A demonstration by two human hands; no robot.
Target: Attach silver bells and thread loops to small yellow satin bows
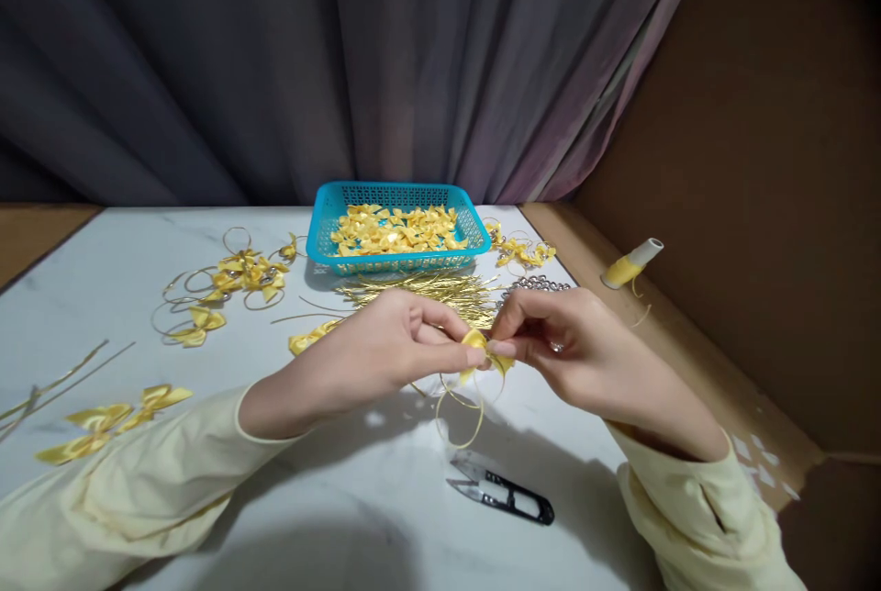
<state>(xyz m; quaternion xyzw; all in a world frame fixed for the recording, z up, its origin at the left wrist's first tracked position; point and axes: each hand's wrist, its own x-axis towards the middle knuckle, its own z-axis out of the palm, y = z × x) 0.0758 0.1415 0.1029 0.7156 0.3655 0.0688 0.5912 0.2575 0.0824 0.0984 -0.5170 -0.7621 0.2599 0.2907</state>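
Note:
A yellow ribbon bow (pixel 473 342) is pinched between the thumb and fingers of my left hand (pixel 406 334), above the middle of the table. My right hand (pixel 561 339) is closed at the bow's right side, thumb and forefinger pressed together on it. Gold cord loops (pixel 460 417) hang below the bow. What exactly lies between my fingertips is partly hidden. Thread snips (pixel 509 495) with a black handle lie on the table below my hands. Behind them spreads a bundle of gold cords (pixel 440 293), and small silver rings (pixel 533 286) are piled beyond my right hand.
A blue basket (pixel 317 238) of small yellow bows stands at the back. Finished-looking bows with loops (pixel 248 274) lie left of it, others (pixel 523 251) to its right. Loose yellow bows (pixel 103 421) sit near my left sleeve. A yellow thread spool (pixel 630 265) stands at right.

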